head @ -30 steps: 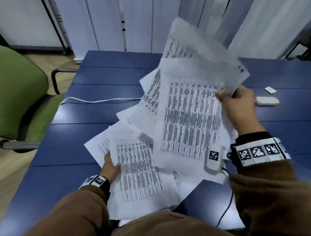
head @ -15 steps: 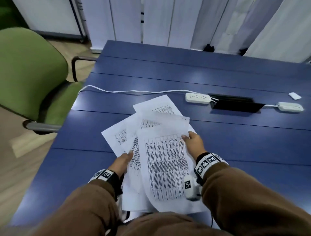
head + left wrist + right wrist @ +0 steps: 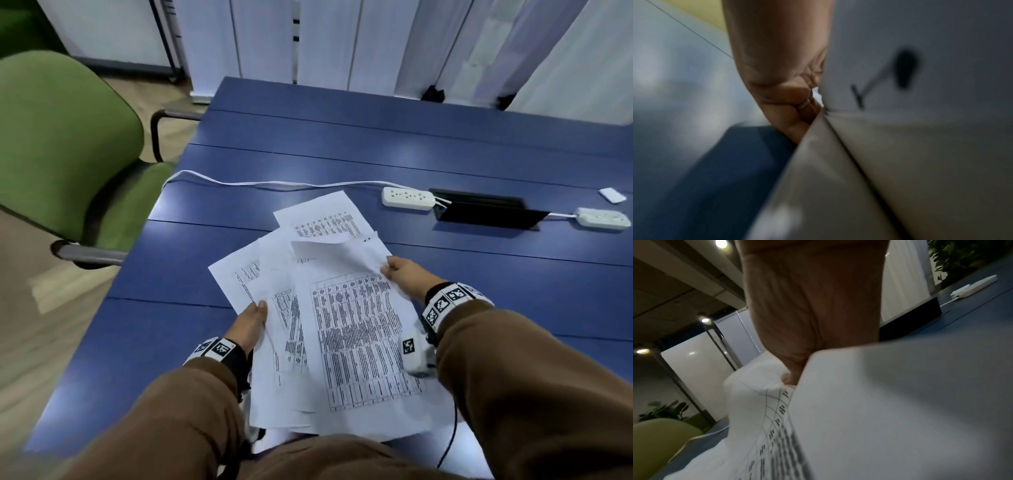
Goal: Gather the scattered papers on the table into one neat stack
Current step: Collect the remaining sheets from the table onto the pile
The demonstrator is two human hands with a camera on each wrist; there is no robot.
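The papers [image 3: 346,325] lie in a loose fan at the near edge of the blue counter [image 3: 376,137], overlapping one another, with their near ends hanging past the edge toward the person's lap. The left hand [image 3: 248,325] grips the left side of the fan, thumb on top of a sheet. The right hand [image 3: 404,279] pinches the right edge of the top sheet [image 3: 356,346], whose far end is curled up and folded over.

The likely trouble comes from that uneven hold. Each hand has only some of the sheets, so squaring the pile by pushing inward could buckle the middle sheets instead of sliding them. The curled far end of the top sheet could crease if pressed flat as it is. The overhanging near ends could slip off toward the lap if either hold loosens. The farthest sheet [image 3: 322,219] sticks out toward the white power strip [image 3: 407,198] and its cable [image 3: 274,185], and neither hand holds it, so I judge it may be left behind if the bundle is lifted.

The head view alone gives the layout: how far the sheets are splayed, and which are held. The left wrist view, though blurred, shows fingers [image 3: 791,99] curled under the paper edge, which the head view hides. The right wrist view shows the thumb [image 3: 792,374] pressing a crumple into the printed sheet, and that the paper there is raised off the counter.
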